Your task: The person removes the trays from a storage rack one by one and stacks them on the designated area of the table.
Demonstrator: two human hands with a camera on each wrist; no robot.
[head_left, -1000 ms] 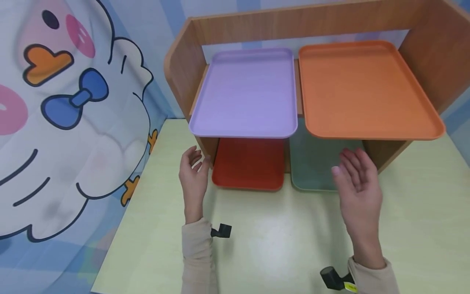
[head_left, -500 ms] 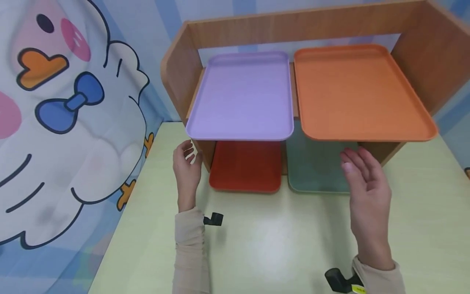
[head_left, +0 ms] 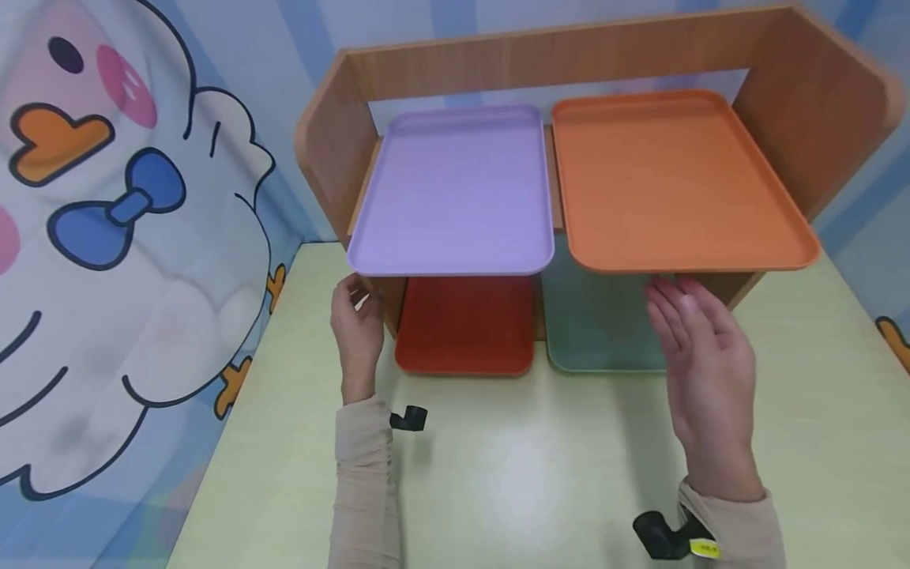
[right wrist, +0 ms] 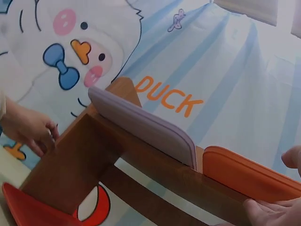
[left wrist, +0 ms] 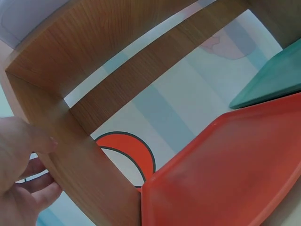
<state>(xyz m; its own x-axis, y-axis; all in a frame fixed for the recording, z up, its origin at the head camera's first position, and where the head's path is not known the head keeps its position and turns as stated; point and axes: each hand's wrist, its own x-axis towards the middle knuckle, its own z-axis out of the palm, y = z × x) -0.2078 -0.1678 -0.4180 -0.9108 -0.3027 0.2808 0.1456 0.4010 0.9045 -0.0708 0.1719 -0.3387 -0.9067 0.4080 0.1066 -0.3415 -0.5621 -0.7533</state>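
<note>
A two-level wooden shelf (head_left: 569, 59) holds a purple tray (head_left: 455, 190) and an orange tray (head_left: 675, 182) on top, with a red tray (head_left: 465, 328) and a green tray (head_left: 604, 328) below. My left hand (head_left: 358, 336) grips the front edge of the shelf's left side panel; in the left wrist view its thumb lies on the panel (left wrist: 94, 174) and its other fingers go round the outer side. Fairly straight, the fingers of my right hand (head_left: 711, 379) reach the underside of the orange tray's front edge, its thumb held apart in the right wrist view; exact contact is unclear.
The shelf stands on a pale yellow table (head_left: 498, 474). A cloth with a large duck print (head_left: 163, 316) hangs at the left, and blue striped cloth (head_left: 398, 24) runs behind the shelf. Small black cameras are worn on both wrists.
My left hand has closed round the shelf's side panel. My right hand has moved up to the orange tray's front edge. The head view has shifted slightly, moving the shelf left in it.
</note>
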